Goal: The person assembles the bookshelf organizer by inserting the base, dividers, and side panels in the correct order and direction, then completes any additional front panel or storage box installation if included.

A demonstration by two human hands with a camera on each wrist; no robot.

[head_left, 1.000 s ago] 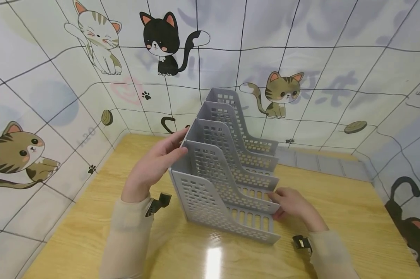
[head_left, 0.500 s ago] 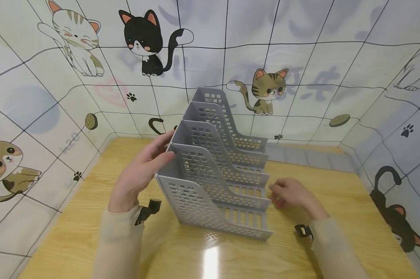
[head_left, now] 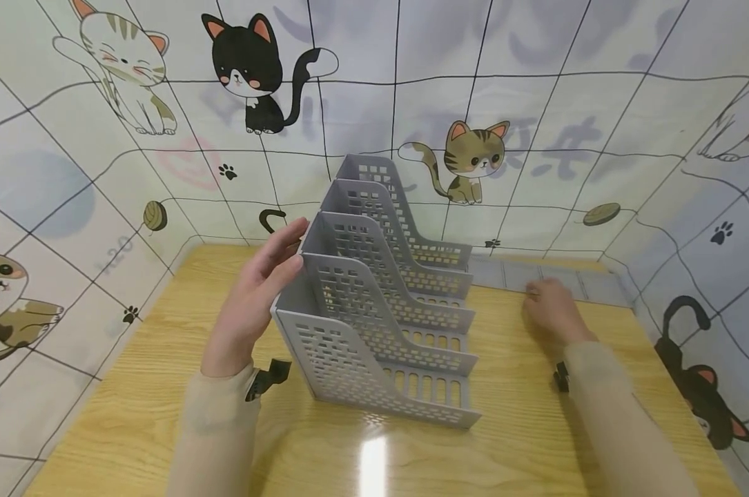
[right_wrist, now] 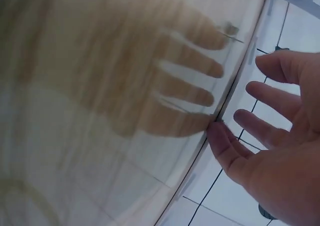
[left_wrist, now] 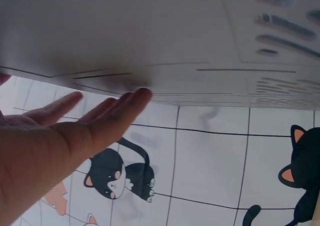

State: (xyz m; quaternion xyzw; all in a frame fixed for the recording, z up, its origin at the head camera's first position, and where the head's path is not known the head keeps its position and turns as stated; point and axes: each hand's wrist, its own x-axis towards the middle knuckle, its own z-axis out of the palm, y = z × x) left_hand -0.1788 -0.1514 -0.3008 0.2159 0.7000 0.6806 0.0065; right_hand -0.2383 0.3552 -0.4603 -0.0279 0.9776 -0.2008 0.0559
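Note:
A grey plastic file rack (head_left: 405, 304) with several perforated dividers stands on the wooden table, its tall back side toward the left. My left hand (head_left: 256, 293) rests against that back side, thumb near the upper edge. In the left wrist view the fingers of the left hand (left_wrist: 85, 136) extend along the smooth back panel (left_wrist: 150, 36). To the right of the rack, my right hand (head_left: 551, 307) is low over the table, close to a flat grey panel (head_left: 604, 286). The right wrist view shows the right hand (right_wrist: 270, 151) with spread fingers and nothing between them.
The wooden table (head_left: 374, 455) meets a cat-print sheet (head_left: 349, 90) that covers the walls behind and at both sides. The flat grey panel lies along the back wall, partly hidden behind the rack.
My right hand has left the rack's front end and moved right and away from me, to the flat panel. The left hand stays at the rack's back. The head view has turned slightly right.

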